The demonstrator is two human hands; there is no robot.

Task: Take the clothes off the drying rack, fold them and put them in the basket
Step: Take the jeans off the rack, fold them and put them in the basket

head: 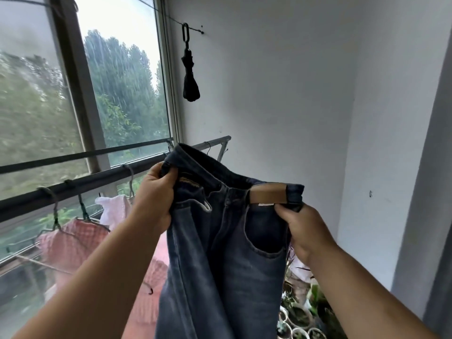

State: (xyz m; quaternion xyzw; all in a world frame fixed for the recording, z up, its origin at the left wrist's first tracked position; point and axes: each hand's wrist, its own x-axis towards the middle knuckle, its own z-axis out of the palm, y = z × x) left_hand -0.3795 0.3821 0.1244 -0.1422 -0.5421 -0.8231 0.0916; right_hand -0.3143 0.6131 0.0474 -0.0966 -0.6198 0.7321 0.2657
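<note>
A pair of dark blue jeans [220, 260] with a brown leather patch at the waistband hangs in front of me, legs running down out of frame. My left hand [154, 199] grips the left end of the waistband. My right hand [303, 231] pinches the right end, just under the patch. The drying rack's dark rail [73, 189] crosses behind on the left. On hangers below it hang a pink checked shirt [71, 243] and a white garment [112, 209]. No basket is in view.
A large window [110, 94] fills the left, with trees outside. A folded black umbrella [190, 77] hangs from a hook on the white wall. Potted plants [300, 311] stand on the floor at lower right, under my right arm.
</note>
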